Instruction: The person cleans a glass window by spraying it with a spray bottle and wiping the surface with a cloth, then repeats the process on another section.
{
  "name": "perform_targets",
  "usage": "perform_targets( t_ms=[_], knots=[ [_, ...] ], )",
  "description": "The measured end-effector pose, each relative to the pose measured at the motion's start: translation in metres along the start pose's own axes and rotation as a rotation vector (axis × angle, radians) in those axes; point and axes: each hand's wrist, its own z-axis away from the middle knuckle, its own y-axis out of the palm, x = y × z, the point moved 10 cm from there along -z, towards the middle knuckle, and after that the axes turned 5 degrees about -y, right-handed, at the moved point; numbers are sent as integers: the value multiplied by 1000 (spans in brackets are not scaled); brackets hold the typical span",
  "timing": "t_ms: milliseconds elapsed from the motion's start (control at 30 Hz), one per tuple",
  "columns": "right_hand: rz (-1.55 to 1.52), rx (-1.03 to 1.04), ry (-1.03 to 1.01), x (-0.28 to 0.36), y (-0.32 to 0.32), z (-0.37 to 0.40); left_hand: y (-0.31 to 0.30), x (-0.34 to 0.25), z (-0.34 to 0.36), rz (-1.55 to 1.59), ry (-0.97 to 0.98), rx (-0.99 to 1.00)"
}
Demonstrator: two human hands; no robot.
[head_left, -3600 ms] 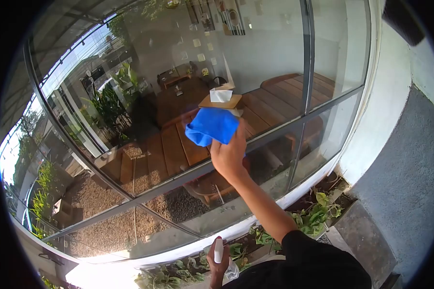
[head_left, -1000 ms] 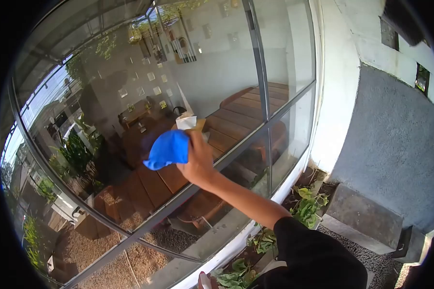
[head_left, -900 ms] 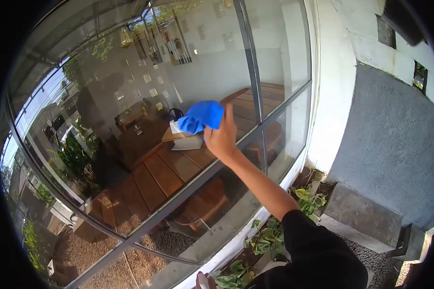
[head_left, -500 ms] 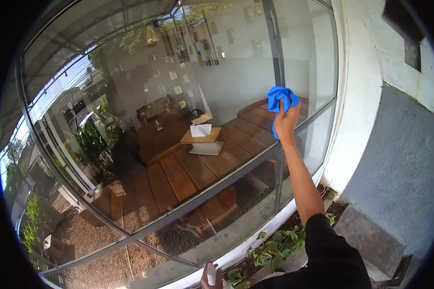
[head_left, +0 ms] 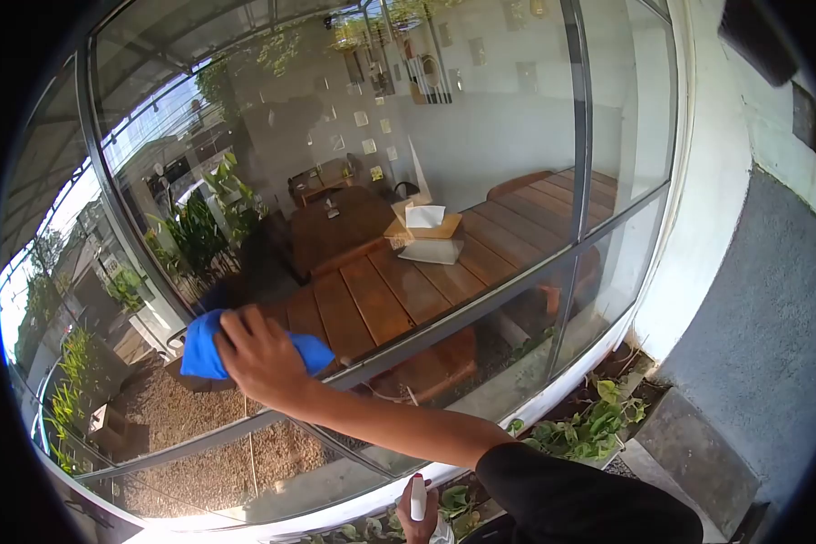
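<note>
My right hand presses a blue cloth against the window glass, low at the pane's left side near the dark frame. The fingers are bent over the cloth, which spreads out past both sides of the hand. At the bottom of the view my left hand is closed around a spray bottle, whose white spray head with a red tip points up. Most of the bottle's body is hidden or out of view.
Dark metal frame bars divide the window. Behind the glass stand a wooden plank table and a tissue box. Green leafy plants grow below the sill, beside a concrete block and a grey wall.
My right hand has swept the blue cloth from the window's upper right to its lower left. The view has shifted slightly left. My left hand still holds the spray bottle.
</note>
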Motion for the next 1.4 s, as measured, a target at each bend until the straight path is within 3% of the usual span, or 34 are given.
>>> perform_targets(
  t_ms=[67,100,167,233,300,400,567,633,700,767,867,933,967,1000,1100,1133,1167,1233,1267,1333,1400],
  knots=[
    [-29,-6,-42,9,1,-2,3,-62,7,-59,-12,11],
    [-24,14,-60,3,-1,-2,2,-79,10,-187,298,18],
    [-1,0,-94,-20,-19,-5,2,-90,14,-303,415,-41],
    [24,-55,-121,-56,-52,-12,-6,-32,3,-38,182,-19],
    [198,-67,-56,-113,-92,-24,-7,-30,6,-161,191,10],
    [324,-136,86,-212,-156,-36,4,-43,9,-88,146,53],
    [607,-212,325,-360,-270,-31,26,-3,-9,-134,171,65],
    [628,-215,369,-413,-307,-27,41,-26,-8,13,62,48],
    [627,-257,424,-433,-325,-27,64,-81,5,-342,541,14],
    [510,-372,444,-440,-332,-23,80,-99,9,-411,541,3],
    [421,-424,337,-422,-321,-34,100,-106,7,-493,553,-22],
    [388,-438,293,-396,-305,-45,97,-95,3,-255,333,41],
    [408,-357,282,-383,-287,-54,101,-104,11,-223,450,133],
    [431,-276,268,-368,-267,-65,96,-83,9,-137,400,128],
    [330,-256,153,-283,-208,-91,81,-19,4,78,223,126],
    [301,-279,131,-248,-188,-96,72,-7,0,-59,168,80],
    [230,-276,145,-214,-169,-103,64,-1,0,-59,169,87],
    [187,-178,151,-154,-113,-109,45,27,-11,37,-41,105],
    [152,-174,88,-118,-96,-108,41,9,-6,125,-109,92],
    [48,-174,-8,-52,-45,-96,27,8,-9,67,-91,75],
    [29,-160,-138,7,-6,-80,18,-33,-2,-106,112,58]
  ],
)
